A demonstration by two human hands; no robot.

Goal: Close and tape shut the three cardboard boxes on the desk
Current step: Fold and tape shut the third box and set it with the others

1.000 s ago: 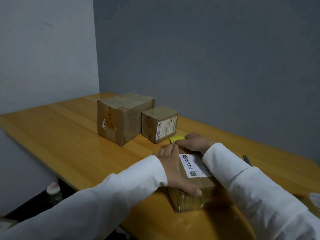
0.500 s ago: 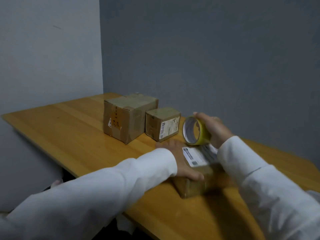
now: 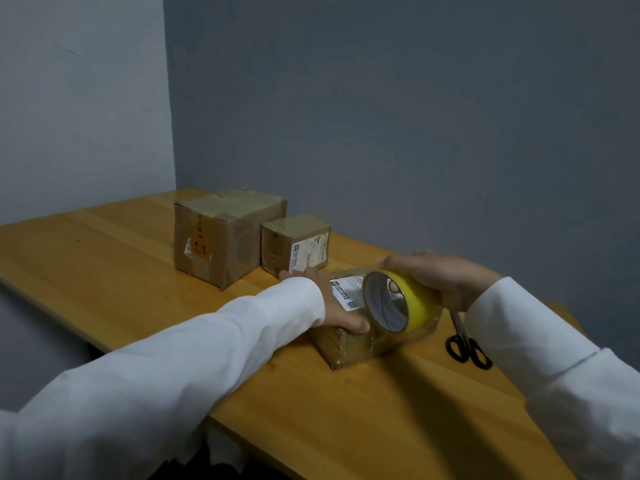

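A low cardboard box (image 3: 349, 348) with a white label lies near the desk's front edge. My left hand (image 3: 341, 308) lies flat on its top, thumb along the near edge. My right hand (image 3: 440, 278) grips a yellow roll of tape (image 3: 398, 301), holding it tilted over the box's near right part. Clear tape seems to run from the roll down to the box. A large taped box (image 3: 223, 237) and a small labelled box (image 3: 294, 245) stand shut side by side further back.
Black-handled scissors (image 3: 465, 344) lie on the wooden desk (image 3: 104, 265) just right of the low box, partly under my right sleeve. Grey walls close off the back and left. The desk's front edge runs diagonally below my arms.
My right hand has lifted the tape roll from beyond the box and brought it toward me over the box top. My left hand stays pressed on the box. The scissors have come into view.
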